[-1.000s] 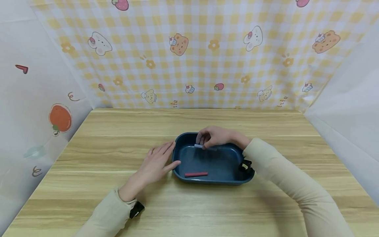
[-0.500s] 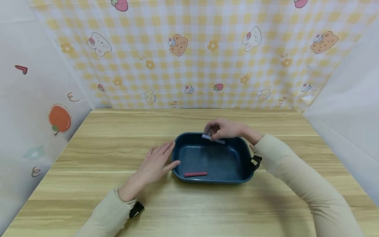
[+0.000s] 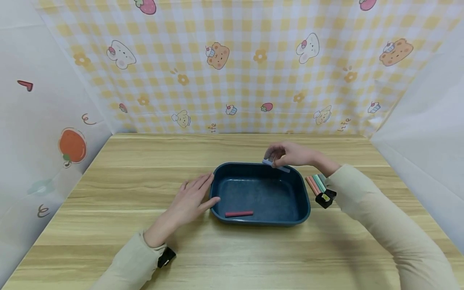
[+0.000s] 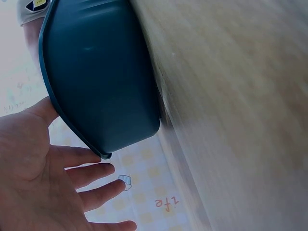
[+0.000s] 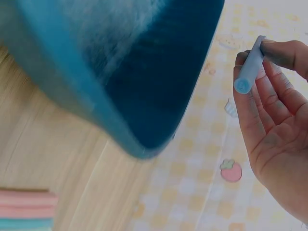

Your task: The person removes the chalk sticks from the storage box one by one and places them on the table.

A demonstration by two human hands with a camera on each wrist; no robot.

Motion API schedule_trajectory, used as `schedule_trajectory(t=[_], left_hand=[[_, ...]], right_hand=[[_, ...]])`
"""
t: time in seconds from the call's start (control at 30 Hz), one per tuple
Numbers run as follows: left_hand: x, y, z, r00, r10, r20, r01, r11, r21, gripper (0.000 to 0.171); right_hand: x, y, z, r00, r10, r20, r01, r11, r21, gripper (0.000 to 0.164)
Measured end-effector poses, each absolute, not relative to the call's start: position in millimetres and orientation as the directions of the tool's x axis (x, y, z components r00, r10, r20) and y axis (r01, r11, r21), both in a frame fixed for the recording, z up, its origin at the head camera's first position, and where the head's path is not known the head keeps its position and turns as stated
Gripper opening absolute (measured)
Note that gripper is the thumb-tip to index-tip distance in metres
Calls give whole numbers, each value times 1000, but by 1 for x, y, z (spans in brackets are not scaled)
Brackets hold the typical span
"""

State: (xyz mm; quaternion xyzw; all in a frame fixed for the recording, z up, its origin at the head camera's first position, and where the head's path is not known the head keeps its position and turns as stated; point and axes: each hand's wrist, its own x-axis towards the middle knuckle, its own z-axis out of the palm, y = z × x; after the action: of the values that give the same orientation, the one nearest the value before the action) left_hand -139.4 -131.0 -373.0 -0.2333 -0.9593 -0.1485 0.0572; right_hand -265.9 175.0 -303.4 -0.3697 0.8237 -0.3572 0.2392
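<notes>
A dark blue rectangular basin (image 3: 259,222) with rounded corners stands on the table. Inside, along its near wall, lies a red chalk stick (image 3: 239,214). My right hand (image 3: 295,154) pinches a pale lavender chalk stick (image 5: 251,67) between thumb and fingertips, over the basin's far right rim. At the basin's left end my left hand (image 3: 190,199) touches the rim, its fingers (image 4: 89,175) straight and spread and the thumb over the edge.
Right of the basin, several chalk sticks (image 3: 316,184) in pink and green lie side by side on the wooden table (image 3: 145,161), partly hidden by the right sleeve and the black wrist camera (image 3: 326,198). A yellow checked cloth (image 3: 239,80) hangs behind the table.
My right hand has risen out of the basin and moved right with the lavender chalk stick, uncovering the chalk sticks beside the basin. The left hand stays in place.
</notes>
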Motion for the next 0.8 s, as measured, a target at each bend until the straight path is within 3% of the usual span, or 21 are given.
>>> schedule_trajectory(t=[0.8], left_hand=[[-139,-131,-373,-889,425,172,457,847,272,66]], right_hand=[[-259,242,-298,-753,-644,-139,-347,567,-747,28]])
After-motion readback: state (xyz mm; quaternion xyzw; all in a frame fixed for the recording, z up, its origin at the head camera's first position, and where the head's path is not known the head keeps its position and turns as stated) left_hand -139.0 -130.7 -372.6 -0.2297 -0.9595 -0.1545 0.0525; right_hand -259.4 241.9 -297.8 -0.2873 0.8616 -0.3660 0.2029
